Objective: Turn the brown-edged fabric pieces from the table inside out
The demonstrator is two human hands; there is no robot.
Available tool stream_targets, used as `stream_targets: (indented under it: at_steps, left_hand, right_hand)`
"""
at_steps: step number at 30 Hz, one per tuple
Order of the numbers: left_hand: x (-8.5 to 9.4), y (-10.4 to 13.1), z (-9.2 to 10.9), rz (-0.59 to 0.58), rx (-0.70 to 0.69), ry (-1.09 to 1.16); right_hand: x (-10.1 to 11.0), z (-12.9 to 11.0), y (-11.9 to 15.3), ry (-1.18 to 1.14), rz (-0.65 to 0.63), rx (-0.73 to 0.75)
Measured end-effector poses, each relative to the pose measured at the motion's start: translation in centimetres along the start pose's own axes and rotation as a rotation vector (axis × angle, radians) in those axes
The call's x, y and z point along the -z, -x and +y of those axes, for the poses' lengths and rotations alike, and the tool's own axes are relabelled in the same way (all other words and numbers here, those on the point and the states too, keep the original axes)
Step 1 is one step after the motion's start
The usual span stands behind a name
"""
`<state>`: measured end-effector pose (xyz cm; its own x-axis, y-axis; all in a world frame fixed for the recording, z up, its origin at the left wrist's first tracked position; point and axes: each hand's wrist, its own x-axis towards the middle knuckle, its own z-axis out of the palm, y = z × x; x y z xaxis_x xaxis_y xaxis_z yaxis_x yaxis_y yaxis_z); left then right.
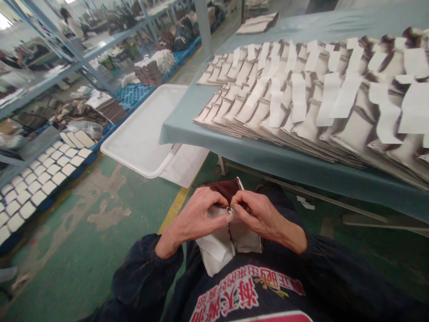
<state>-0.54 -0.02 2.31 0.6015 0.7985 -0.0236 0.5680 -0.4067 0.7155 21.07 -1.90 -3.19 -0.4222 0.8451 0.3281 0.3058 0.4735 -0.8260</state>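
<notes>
Over my lap I have a pale, sewn fabric piece (246, 238) with a dark brown inner side showing at its far edge. My left hand (203, 213) pinches it near its middle seam, thumb and forefinger close together. Right beside it, my right hand (259, 212) pinches the same spot, fingertips almost touching the left ones. Between the fingertips is a small dark detail, too small to name. A white paper slip (214, 247) lies against the piece below my left hand.
A table with a grey-green cover (181, 127) stands ahead, bearing rows of similar overlapping fabric pieces (254, 109) with white slips. A white plastic tub (134, 138) sits left of it. Farther left, blue pallets (129, 96) hold stacked goods beneath metal shelving.
</notes>
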Motion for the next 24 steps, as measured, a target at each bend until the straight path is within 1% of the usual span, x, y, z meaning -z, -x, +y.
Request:
stream_targets:
  at_steps: [3, 7, 10, 16, 20, 24]
  left_hand:
    - [-0.3, -0.2, 0.2, 0.037, 0.011, -0.005]
    - [-0.6, -0.3, 0.4, 0.015, 0.03, 0.007]
    - [-0.5, -0.2, 0.3, -0.003, 0.041, 0.059]
    - [-0.4, 0.0, 0.0, -0.022, 0.09, 0.115]
    - [-0.3, 0.1, -0.2, -0.072, 0.074, 0.16]
    - [-0.2, 0.1, -0.5, -0.106, 0.051, 0.215]
  right_hand:
    - [0.2, -0.2, -0.1, 0.044, 0.009, 0.028]
    - [0.1, -0.1, 0.1, 0.079, 0.015, 0.04]
    - [-0.1, 0.1, 0.2, 0.076, 0.016, 0.026]
    - [-0.5, 0.4, 0.2, 0.019, -0.011, -0.03]
    - [-0.5, 0.6, 0.5, -0.028, -0.046, -0.061]
    - [-0.5, 0.8, 0.6, -0.082, -0.049, -0.06]
